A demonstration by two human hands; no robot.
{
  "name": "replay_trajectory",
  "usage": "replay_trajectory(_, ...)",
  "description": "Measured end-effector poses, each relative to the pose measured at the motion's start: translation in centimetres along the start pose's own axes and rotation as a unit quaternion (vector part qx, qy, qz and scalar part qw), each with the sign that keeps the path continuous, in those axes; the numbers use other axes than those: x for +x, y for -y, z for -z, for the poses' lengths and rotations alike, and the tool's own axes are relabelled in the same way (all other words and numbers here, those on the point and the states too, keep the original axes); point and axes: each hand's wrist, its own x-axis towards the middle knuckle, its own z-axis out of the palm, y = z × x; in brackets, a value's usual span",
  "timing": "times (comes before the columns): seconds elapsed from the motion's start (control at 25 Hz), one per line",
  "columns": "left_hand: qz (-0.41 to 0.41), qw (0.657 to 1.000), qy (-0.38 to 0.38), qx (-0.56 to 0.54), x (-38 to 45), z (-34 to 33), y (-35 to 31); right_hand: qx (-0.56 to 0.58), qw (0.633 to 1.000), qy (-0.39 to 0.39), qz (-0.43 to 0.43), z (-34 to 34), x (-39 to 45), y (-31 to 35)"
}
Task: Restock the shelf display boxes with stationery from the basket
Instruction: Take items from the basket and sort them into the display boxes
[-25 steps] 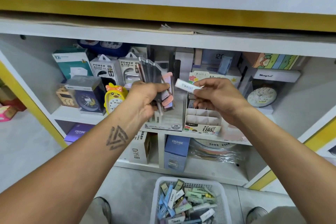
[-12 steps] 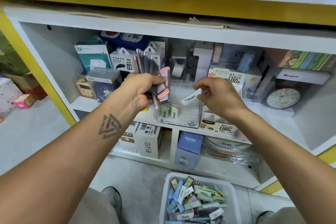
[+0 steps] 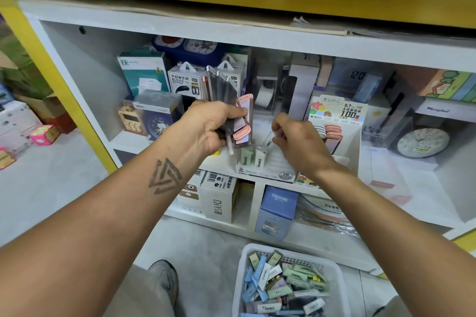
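Right hand (image 3: 298,145), a second ago level with the left hand (image 3: 210,127) and its fanned cases (image 3: 231,100), now pinches the white case (image 3: 268,139) lower, just above the display box (image 3: 270,166), so slotting looks imminent
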Motion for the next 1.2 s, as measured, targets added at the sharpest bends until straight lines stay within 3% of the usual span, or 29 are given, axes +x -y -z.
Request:
replay_trajectory(0.36, 0.002, 1.000, 0.003, 0.004, -0.2, 0.0, -0.1, 0.032, 0.998, 0.051, 0.030, -0.9, 0.0, -0.1)
replay_trajectory(0.48, 0.002, 1.000, 0.003, 0.019, -0.3, -0.4, 0.1, -0.013, 0.996, 0.094, 0.005, -0.3, -0.1, 0.2)
replay_trajectory(0.56, 0.002, 1.000, 0.010, 0.026, -0.3, -1.0, 0.4, 0.048, 0.995, 0.072, -0.045, 0.7, -0.1, 0.6)
replay_trajectory(0.64, 0.006, 0.999, 0.023, 0.036, -0.5, -1.8, 0.9, 0.248, 0.957, 0.033, -0.144, 2.3, -0.1, 1.0)
replay_trajectory(0.72, 0.015, 0.998, 0.038, 0.049, -0.9, -2.9, 1.5, 0.430, 0.875, 0.036, -0.219, 4.2, -0.5, 1.3)
replay_trajectory(0.8, 0.019, 0.997, 0.045, 0.058, -1.1, -4.1, 2.1, 0.478, 0.845, 0.078, -0.228, 5.5, -1.4, 1.1)
replay_trajectory(0.88, 0.016, 0.996, 0.055, 0.065, -1.1, -5.2, 2.9, 0.472, 0.844, 0.099, -0.236, 6.2, -2.3, 0.9)
replay_trajectory(1.04, 0.023, 0.992, 0.101, 0.072, -2.0, -7.8, 4.2, 0.430, 0.855, 0.018, -0.289, 7.8, -2.9, -0.5)
replay_trajectory(1.2, 0.055, 0.990, 0.115, 0.053, -1.9, -9.2, 4.9, 0.388, 0.873, -0.079, -0.285, 9.7, -3.1, -1.6)
